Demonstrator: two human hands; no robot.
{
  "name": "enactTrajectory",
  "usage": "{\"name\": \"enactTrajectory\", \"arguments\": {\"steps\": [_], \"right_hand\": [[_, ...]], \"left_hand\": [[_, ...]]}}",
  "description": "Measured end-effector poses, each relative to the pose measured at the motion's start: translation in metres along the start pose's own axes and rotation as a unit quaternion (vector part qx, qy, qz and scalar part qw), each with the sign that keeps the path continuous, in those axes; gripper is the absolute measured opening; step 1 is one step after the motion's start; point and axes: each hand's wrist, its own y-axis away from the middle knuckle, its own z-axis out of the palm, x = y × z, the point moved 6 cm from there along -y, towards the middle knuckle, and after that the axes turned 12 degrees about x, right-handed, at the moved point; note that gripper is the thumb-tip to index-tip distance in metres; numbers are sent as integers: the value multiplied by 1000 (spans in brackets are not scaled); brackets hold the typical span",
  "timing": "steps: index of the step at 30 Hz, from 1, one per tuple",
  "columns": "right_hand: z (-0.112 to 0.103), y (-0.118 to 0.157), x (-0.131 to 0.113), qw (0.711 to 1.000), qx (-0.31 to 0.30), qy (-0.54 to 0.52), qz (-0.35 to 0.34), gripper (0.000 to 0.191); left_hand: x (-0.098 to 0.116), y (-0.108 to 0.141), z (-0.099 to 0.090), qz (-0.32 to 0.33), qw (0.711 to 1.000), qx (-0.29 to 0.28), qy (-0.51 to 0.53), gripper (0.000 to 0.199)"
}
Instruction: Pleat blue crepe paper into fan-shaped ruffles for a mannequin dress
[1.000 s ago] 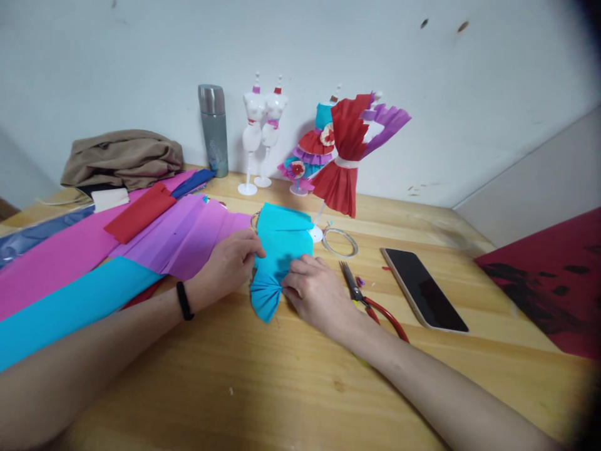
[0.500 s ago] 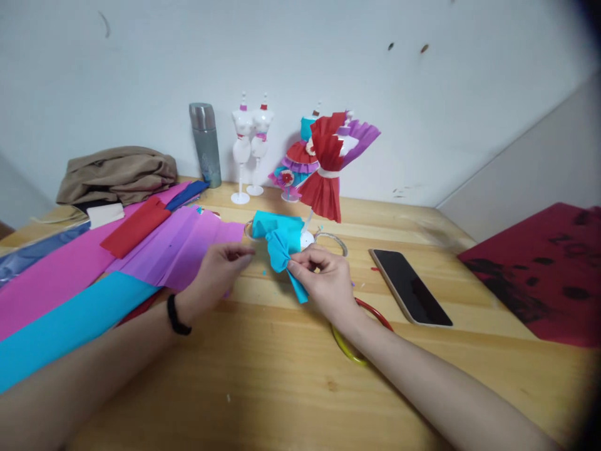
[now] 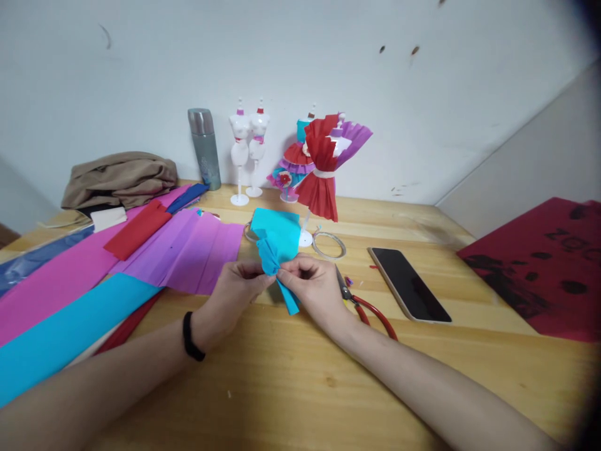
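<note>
Between my two hands is a gathered piece of turquoise crepe paper (image 3: 268,255), bunched into a fan at the top with a narrow tail hanging below. My left hand (image 3: 237,285) pinches it from the left at the gather. From the other side my right hand (image 3: 313,283) grips the same spot with thumb and fingers. Just behind lies a flatter turquoise sheet (image 3: 282,224). Red-handled scissors (image 3: 370,313) rest partly under my right wrist. A mannequin in a red and purple paper dress (image 3: 322,169) stands beyond my hands.
Crepe paper strips in pink (image 3: 70,279), purple (image 3: 201,250) and turquoise (image 3: 79,332) cover the left. A phone (image 3: 410,285) and a tape ring (image 3: 329,245) lie right. Behind stand a flask (image 3: 205,150), white mannequins (image 3: 239,150) and a decorated mannequin (image 3: 297,153).
My left hand has come in from the left and now pinches the turquoise paper too. My right hand has shifted slightly left and down with it, uncovering more of the scissors.
</note>
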Motion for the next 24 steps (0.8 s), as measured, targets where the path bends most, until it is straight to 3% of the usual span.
{"name": "enactTrajectory", "arguments": {"steps": [11, 24], "right_hand": [[1, 2, -4, 997, -22, 48, -57, 16], [1, 0, 6, 999, -8, 49, 4, 17]], "left_hand": [[-12, -3, -3, -20, 999, 18, 23, 33], [-7, 0, 2, -23, 999, 22, 30, 22]]}}
